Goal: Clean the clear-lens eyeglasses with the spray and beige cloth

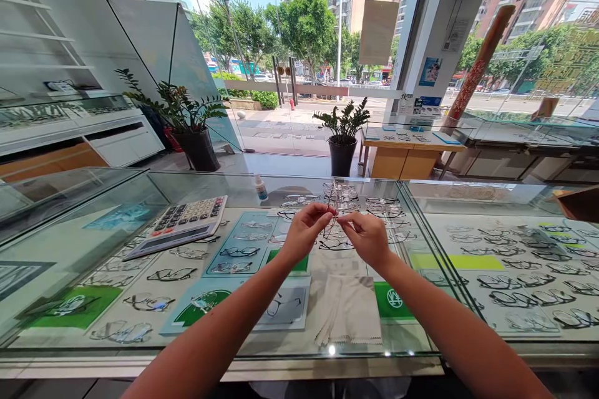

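Both my hands are raised over a glass display counter [276, 349]. Between them is a thin-framed pair of glasses [332, 197], turned on edge so its outline looks narrow. My left hand [305, 232] pinches it from the left with thumb and fingers. From the right, the fingertips of my right hand [369, 238] are closed on the same frame. Exactly which part each hand grips is too small to tell. Below my hands a beige cleaning cloth [352, 308] lies spread on the glass.
A large calculator [185, 224] rests on the counter at left, with a small spray bottle [261, 188] toward the back. Rows of eyeglasses [239, 252] show in the case. Beyond the counter stand potted plants [342, 156], a wooden cabinet [397, 162] and glass doors.
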A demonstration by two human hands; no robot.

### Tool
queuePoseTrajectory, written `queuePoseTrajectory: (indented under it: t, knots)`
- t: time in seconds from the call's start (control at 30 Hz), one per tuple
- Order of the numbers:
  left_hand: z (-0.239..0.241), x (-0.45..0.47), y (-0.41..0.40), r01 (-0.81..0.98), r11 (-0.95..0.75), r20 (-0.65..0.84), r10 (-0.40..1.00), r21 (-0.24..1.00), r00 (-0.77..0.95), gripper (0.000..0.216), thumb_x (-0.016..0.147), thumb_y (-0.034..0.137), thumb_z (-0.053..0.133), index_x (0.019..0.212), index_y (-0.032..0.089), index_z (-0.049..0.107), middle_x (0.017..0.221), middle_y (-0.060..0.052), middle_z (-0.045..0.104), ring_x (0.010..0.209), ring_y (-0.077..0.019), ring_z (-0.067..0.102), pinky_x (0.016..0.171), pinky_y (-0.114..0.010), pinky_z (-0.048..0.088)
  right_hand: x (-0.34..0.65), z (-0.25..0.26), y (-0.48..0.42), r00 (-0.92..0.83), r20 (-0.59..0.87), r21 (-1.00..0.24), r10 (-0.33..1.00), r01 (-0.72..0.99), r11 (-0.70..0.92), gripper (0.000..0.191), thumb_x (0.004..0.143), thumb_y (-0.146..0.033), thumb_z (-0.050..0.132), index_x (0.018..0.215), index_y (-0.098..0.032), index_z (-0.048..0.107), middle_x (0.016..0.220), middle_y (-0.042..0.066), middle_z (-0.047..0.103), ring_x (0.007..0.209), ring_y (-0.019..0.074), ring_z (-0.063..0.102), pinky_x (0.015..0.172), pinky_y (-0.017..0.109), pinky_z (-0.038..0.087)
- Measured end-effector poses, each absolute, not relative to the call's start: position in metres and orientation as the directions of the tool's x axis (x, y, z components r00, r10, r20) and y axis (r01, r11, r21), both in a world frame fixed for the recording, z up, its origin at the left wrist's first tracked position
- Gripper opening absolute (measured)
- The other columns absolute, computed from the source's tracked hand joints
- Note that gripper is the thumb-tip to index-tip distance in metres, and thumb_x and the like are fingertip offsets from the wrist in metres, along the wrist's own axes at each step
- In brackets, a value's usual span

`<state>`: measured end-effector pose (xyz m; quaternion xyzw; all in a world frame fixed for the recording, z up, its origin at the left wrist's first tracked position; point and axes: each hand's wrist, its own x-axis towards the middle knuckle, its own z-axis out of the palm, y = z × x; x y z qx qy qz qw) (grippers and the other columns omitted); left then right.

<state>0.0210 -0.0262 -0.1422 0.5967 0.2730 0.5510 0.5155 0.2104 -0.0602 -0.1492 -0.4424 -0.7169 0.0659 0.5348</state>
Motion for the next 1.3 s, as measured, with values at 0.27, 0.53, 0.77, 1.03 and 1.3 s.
queuePoseTrajectory:
  t: [0.27, 0.53, 0.77, 1.03, 1.3]
  knots:
    - [-0.145, 0.019, -0.028, -0.128, -0.394, 0.414, 0.864, 0.91, 0.287, 0.028, 0.091, 0.045, 0.08, 0.103, 0.02, 0.073, 0.11, -0.008, 0.077, 0.105, -0.0214, 0.073, 0.094, -0.035, 0.058, 0.206, -0.132, -0.062, 0.146, 0.376, -0.923, 0.915, 0.14, 0.357, 0.029, 0.084, -0.047, 0.082, 0.087, -0.018, 0.077, 0.056, -0.011, 0.023, 0.054, 0.0108, 0.022, 0.055, 0.03, 0.02]
    - [-0.141, 0.019, -0.034, 0.01, -0.533, 0.502, 0.802, 0.846, 0.323, 0.021, 0.099, 0.039, 0.072, 0.109, 0.021, 0.075, 0.111, -0.008, 0.076, 0.105, -0.0211, 0.073, 0.098, -0.038, 0.06, 0.21, -0.126, -0.063, 0.093, 0.403, -0.903, 0.91, 0.202, 0.379, 0.031, 0.088, -0.046, 0.076, 0.095, -0.016, 0.08, 0.056, -0.011, 0.025, 0.056, 0.0112, 0.025, 0.06, 0.031, 0.024]
    - [-0.141, 0.02, -0.033, 0.035, -0.564, 0.527, 0.79, 0.825, 0.315, 0.022, 0.099, 0.04, 0.071, 0.109, 0.021, 0.076, 0.11, -0.007, 0.076, 0.104, -0.0209, 0.073, 0.097, -0.038, 0.061, 0.211, -0.128, -0.061, 0.081, 0.418, -0.891, 0.905, 0.229, 0.392, 0.024, 0.087, -0.041, 0.072, 0.09, -0.018, 0.076, 0.055, -0.011, 0.025, 0.054, 0.0108, 0.025, 0.059, 0.03, 0.024]
    - [-0.14, 0.017, -0.032, 0.083, -0.581, 0.525, 0.779, 0.809, 0.343, 0.021, 0.1, 0.042, 0.069, 0.103, 0.022, 0.076, 0.104, -0.007, 0.077, 0.099, -0.0211, 0.071, 0.096, -0.037, 0.058, 0.218, -0.122, -0.058, -0.024, 0.357, -0.912, 0.934, 0.206, 0.354, 0.009, 0.075, -0.029, 0.07, 0.076, -0.021, 0.067, 0.052, -0.012, 0.028, 0.053, 0.0101, 0.025, 0.056, 0.027, 0.024]
    - [-0.132, 0.014, -0.031, 0.112, -0.586, 0.522, 0.781, 0.803, 0.344, 0.022, 0.098, 0.042, 0.07, 0.097, 0.021, 0.077, 0.097, -0.006, 0.077, 0.092, -0.0209, 0.071, 0.088, -0.034, 0.056, 0.24, -0.116, -0.048, -0.275, 0.214, -0.951, 0.937, 0.158, 0.264, 0.004, 0.068, -0.024, 0.066, 0.068, -0.02, 0.067, 0.054, -0.008, 0.042, 0.054, 0.0101, 0.03, 0.056, 0.027, 0.024]
